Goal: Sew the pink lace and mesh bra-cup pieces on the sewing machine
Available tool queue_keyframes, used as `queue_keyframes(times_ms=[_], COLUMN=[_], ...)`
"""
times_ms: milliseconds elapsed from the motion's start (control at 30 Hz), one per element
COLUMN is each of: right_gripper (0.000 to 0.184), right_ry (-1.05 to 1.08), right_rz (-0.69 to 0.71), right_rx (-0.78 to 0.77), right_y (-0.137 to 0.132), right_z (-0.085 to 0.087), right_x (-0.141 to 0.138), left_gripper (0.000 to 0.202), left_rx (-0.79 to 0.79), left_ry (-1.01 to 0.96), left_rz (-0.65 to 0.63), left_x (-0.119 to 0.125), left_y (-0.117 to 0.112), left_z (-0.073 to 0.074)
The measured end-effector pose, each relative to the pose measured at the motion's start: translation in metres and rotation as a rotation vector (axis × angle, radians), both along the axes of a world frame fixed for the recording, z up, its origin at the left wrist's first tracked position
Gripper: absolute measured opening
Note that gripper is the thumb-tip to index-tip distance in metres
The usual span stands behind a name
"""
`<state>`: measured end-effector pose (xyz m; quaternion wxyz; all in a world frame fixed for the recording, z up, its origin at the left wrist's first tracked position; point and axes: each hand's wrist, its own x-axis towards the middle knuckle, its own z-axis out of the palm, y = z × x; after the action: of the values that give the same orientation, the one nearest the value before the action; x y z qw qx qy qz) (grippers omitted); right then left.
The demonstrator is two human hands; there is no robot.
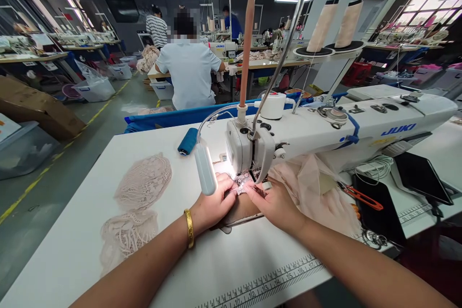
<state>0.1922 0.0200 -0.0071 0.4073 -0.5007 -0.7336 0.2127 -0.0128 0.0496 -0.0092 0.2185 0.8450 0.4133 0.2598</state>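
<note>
Small lace piece (242, 184): lies on the white table (90, 192) right under the needle of the sewing machine (325, 130), held from both sides.

Entries, left to right:
- Two lace cups (144, 183): flat on the table, well apart from the hands (finished or waiting, I cannot tell).
- Gold bangle (188, 228): on the left wrist.
- Blue spool (187, 141): on its side, behind the lamp.
- Lamp (205, 168): lit, aimed at the needle, just above the left hand.
- Left hand (212, 207): fingers drawn narrow, tips pressing the small lace piece's left edge down.
- Right hand (276, 204): fingers narrow too, tips pinching the right edge just beside the presser foot.
- Pink fabric heap (310, 183): bunched under the machine's arm, touching the right wrist.
- Orange snips (361, 197): on a dark mat, near the heap, untouched.

Progress, as a judgement: the seam looks under way, not finished, since the piece sits beneath the foot with both hands guiding it. How much of the edge is already stitched is too small and too brightly lit to tell.
</note>
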Motion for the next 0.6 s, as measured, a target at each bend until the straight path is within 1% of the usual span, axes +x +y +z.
queue_keyframes(times_ms=[133,200,300,367,500,600], right_gripper=[0.02,0.02,0.019,0.019,0.019,0.02], right_ry=[0.056,0.064,0.089,0.109,0.116,0.105], right_rz=[-0.02,-0.022,-0.02,-0.018,-0.026,-0.037], right_rx=[-0.027,-0.035,-0.045,-0.061,-0.049,-0.021], right_y=[-0.0002,-0.0005,-0.0005,-0.0002,0.0008,0.0012], right_z=[-0.0013,-0.0015,-0.0022,-0.0034,-0.0057,-0.006], right_x=[-0.0015,-0.0022,-0.0034,-0.0041,-0.0052,-0.0059], left_gripper=[0.019,0.018,0.027,0.029,0.027,0.031], left_rx=[-0.003,0.001,0.033,0.057,0.078,0.053], left_ry=[0.007,0.016,0.017,0.01,-0.001,-0.007], left_rz=[0.002,0.022,0.065,0.073,0.05,0.033], left_x=[0.0012,0.0024,0.0042,0.0049,0.005,0.0047], left_y=[-0.0016,-0.003,-0.0038,-0.0033,-0.0015,-0.0005], left_z=[0.0006,0.0009,0.0003,-0.0003,-0.0001,0.002])
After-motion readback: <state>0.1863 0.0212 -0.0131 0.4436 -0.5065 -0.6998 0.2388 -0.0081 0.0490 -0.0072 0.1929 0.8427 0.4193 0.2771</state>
